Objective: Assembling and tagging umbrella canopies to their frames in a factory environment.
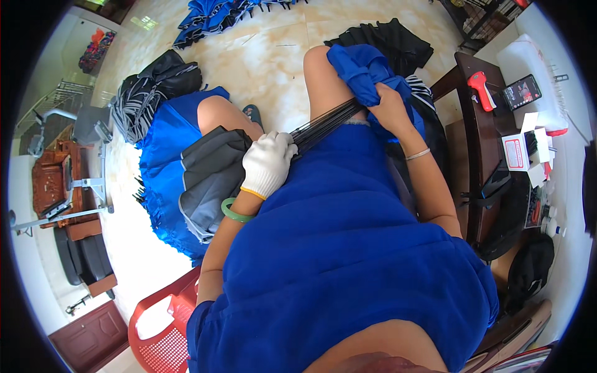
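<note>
Across my lap lies an umbrella whose thin black ribs (329, 124) are drawn together in a bundle. My left hand (268, 163), in a white knit glove with a yellow cuff, is closed around the lower end of the ribs. At the other end my right hand (390, 110), bare, grips the bunched blue umbrella canopy (364, 65). Its fingertips are partly hidden in the folds. Dark grey folded fabric (214, 157) hangs beside my left hand over my thigh. Beneath it spreads a heap of blue canopies (163, 155).
Black canopies (398, 48) lie ahead on the tiled floor, more blue ones (214, 18) beyond. Striped-edged black ones (149, 93) sit at left. On the right, a dark table (476, 140) bears a red-handled tool (481, 91), a phone (522, 92) and a white box (516, 152). A red plastic chair (163, 336) stands lower left.
</note>
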Tool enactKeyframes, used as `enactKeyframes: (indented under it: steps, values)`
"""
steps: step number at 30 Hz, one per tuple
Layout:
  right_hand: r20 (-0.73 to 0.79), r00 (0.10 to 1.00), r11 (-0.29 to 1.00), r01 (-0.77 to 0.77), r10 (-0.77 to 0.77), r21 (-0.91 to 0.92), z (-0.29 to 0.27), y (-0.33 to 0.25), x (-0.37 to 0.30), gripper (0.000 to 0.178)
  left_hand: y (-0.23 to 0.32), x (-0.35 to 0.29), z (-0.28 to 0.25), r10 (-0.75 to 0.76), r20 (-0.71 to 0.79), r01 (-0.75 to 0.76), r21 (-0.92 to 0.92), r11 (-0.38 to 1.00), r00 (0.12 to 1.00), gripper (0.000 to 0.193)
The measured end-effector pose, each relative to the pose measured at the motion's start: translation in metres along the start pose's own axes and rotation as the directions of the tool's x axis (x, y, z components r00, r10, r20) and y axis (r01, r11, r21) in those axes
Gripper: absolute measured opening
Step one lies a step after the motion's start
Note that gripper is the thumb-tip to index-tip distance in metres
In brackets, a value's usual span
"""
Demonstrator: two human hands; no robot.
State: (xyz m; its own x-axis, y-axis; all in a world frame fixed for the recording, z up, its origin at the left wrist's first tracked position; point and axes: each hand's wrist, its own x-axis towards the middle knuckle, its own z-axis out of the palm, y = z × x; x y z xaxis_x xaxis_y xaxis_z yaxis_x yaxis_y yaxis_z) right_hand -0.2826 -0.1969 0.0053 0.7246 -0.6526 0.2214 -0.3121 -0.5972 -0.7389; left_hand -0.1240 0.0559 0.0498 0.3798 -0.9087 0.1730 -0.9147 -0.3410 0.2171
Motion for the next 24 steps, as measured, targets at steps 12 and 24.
enactKeyframes:
  steps: [12, 24]
  values:
    - [0.031, 0.962, 0.958, 0.273, -0.271, -0.089, 0.038, -0.032, 0.001, 0.025, -0.004, 0.037, -0.023, 0.245, -0.287, -0.194, 0.195, 0.961, 0.926, 0.016]
    - [0.102, 0.948, 0.954, 0.300, -0.300, 0.016, 0.037, -0.024, -0.001, 0.029, 0.022, -0.066, -0.095, 0.280, -0.424, -0.109, 0.385, 0.916, 0.861, 0.047]
